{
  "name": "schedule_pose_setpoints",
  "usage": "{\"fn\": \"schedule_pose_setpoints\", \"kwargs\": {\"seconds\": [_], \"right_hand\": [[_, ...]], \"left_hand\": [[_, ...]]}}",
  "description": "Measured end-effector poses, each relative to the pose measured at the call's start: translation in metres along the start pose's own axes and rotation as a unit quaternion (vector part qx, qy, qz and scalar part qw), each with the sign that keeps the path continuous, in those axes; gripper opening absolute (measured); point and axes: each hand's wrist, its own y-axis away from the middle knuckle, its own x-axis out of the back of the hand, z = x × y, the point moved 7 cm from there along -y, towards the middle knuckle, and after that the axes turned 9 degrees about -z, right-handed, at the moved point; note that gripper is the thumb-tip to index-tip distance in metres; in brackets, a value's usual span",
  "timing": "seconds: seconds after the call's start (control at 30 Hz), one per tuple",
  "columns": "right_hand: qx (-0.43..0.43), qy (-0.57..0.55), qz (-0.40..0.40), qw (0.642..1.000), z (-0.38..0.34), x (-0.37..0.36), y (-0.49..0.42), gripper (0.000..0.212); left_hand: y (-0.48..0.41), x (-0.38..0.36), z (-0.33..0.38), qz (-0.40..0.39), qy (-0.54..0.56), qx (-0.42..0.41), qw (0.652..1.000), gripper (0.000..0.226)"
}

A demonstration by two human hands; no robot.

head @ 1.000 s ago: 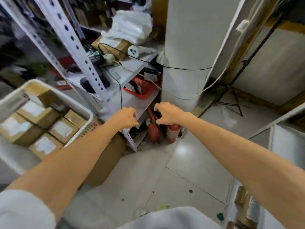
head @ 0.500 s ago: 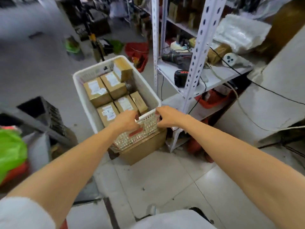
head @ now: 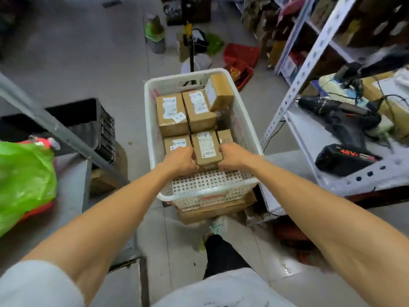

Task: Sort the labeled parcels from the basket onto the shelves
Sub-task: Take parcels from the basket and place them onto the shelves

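Note:
A white plastic basket [head: 152,129] stands on a cardboard box on the floor, holding several brown labeled parcels. The near middle parcel [head: 207,147], marked A-2, sits between my hands. My left hand [head: 180,161] presses its left side and my right hand [head: 232,154] presses its right side, fingers curled around it. Behind it lie a parcel marked A-1 [head: 199,109], another labeled parcel [head: 171,114] and a tilted parcel [head: 219,91] at the far right corner. The white metal shelves [head: 309,60] rise at the right.
A drill [head: 340,111] and a battery pack [head: 345,159] lie on the shelf board at right. A black crate [head: 104,127] and a green bag [head: 24,180] are at left, behind a slanted grey pole [head: 55,127]. A red bin [head: 241,60] sits beyond the basket.
My view swung left from the shelf corner to the basket. Both hands moved from the basket's near rim into it and closed on the sides of the A-2 parcel.

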Motion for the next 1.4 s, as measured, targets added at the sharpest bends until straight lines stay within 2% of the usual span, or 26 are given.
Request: {"fn": "schedule_pose_setpoints", "kwargs": {"seconds": [0.1, 0.27, 0.4, 0.67, 0.8, 0.9, 1.17, 1.27, 1.4], "right_hand": [[-0.016, -0.021, -0.027, 0.999, 0.013, 0.001, -0.045, 0.031], [-0.035, -0.006, -0.048, 0.998, 0.052, -0.007, -0.108, 0.046], [-0.112, -0.017, -0.052, 0.992, 0.091, -0.024, -0.146, 0.064], [-0.216, -0.033, -0.042, 0.975, 0.154, -0.083, -0.233, 0.069], [-0.258, -0.026, -0.055, 0.964, 0.164, -0.116, -0.263, 0.097], [-0.267, -0.019, -0.023, 0.963, 0.166, -0.121, -0.268, 0.101], [-0.232, -0.184, 0.024, 0.955, 0.156, -0.068, -0.217, 0.109], [-0.239, -0.292, 0.062, 0.924, 0.148, -0.042, -0.198, 0.111], [-0.225, -0.441, 0.097, 0.863, 0.135, -0.007, -0.183, 0.090]], "left_hand": [[-0.036, 0.005, -0.020, -0.024, 0.030, 0.041, 0.998, 0.034], [-0.101, -0.006, -0.046, -0.057, 0.072, 0.079, 0.993, 0.035], [-0.153, -0.025, -0.051, -0.076, 0.046, 0.065, 0.994, 0.039], [-0.256, -0.091, -0.073, -0.103, 0.068, 0.036, 0.992, 0.045], [-0.283, -0.111, -0.090, -0.099, 0.111, 0.032, 0.988, 0.043], [-0.291, -0.117, -0.099, -0.089, 0.149, 0.037, 0.984, 0.039], [-0.287, -0.079, -0.095, -0.064, 0.199, 0.045, 0.977, 0.034], [-0.276, -0.052, -0.091, -0.047, 0.215, 0.059, 0.974, 0.033], [-0.250, -0.002, -0.084, 0.006, 0.218, 0.066, 0.974, 0.031]]}}
